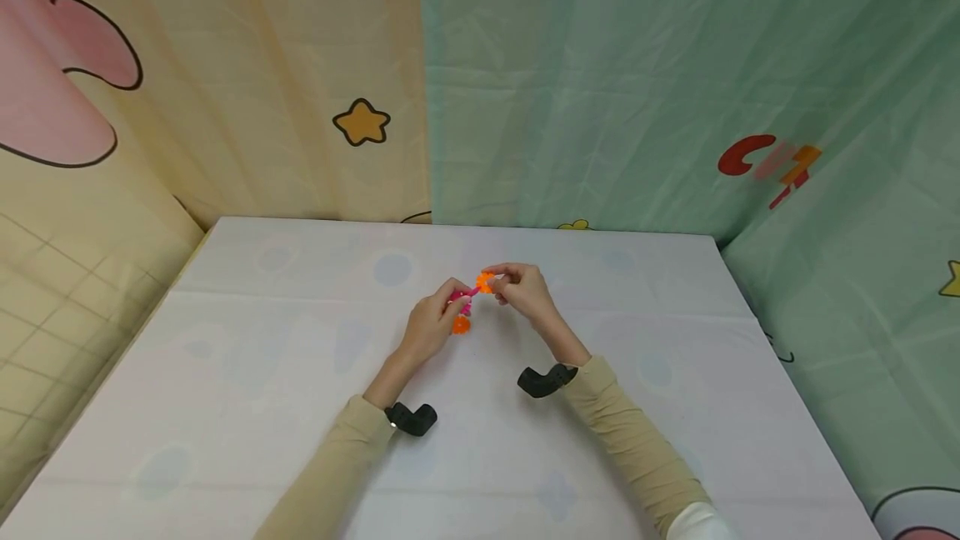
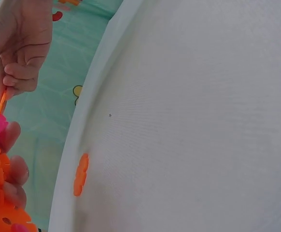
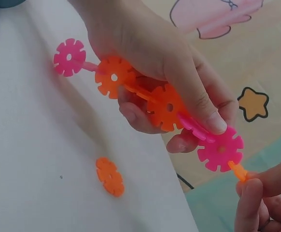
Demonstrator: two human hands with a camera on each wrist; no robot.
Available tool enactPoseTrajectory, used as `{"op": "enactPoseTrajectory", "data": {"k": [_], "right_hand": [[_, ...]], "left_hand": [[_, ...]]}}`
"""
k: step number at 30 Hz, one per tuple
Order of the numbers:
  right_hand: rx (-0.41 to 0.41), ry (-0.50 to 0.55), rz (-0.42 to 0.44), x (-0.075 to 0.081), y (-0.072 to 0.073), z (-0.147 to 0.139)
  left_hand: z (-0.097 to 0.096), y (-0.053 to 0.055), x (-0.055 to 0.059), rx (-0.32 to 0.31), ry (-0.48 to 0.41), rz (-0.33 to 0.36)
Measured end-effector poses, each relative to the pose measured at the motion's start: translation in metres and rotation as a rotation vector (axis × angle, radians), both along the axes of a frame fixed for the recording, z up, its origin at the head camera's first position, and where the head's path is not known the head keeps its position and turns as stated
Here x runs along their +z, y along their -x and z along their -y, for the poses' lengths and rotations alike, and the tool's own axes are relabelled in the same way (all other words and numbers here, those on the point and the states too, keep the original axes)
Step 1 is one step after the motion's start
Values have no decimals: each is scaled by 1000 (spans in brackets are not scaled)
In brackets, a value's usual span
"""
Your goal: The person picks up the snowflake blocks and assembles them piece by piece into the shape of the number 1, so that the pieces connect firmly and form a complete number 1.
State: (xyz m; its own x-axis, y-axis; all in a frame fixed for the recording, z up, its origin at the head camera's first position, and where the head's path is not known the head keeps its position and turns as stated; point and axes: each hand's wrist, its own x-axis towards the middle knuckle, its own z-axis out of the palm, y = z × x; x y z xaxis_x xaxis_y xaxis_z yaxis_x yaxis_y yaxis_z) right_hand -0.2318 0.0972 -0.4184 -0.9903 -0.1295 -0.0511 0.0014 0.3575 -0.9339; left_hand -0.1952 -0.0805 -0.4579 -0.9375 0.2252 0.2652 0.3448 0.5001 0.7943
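My left hand [image 1: 427, 325] holds a chain of notched pink and orange plastic discs. In the right wrist view the chain runs through its curled fingers, from a pink disc [image 3: 221, 158] at the thumb past an orange disc [image 3: 112, 89] to a pink end disc [image 3: 61, 63]. My right hand [image 1: 529, 297] pinches another orange disc [image 1: 485, 282] between thumb and fingers. Seen edge-on, this orange disc [image 3: 238, 170] meets the rim of the pink disc near the left thumb. How deep it sits in a notch I cannot tell.
A loose orange disc [image 3: 110, 177] lies on the white-covered table [image 1: 262, 407] beneath the hands. Printed curtains [image 1: 570, 90] hang behind the table's far edge and along both sides. Each wrist bears a black camera mount [image 1: 546, 382].
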Motion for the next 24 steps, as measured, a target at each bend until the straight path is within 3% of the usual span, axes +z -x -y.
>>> {"op": "enactPoseTrajectory", "data": {"k": [12,24], "right_hand": [[54,-8,31,2,-1,-6],[-22,23,36,0,-7,-4]], "left_hand": [[1,1,2,-29,33,27],[-3,0,2,-17,13,13]]}}
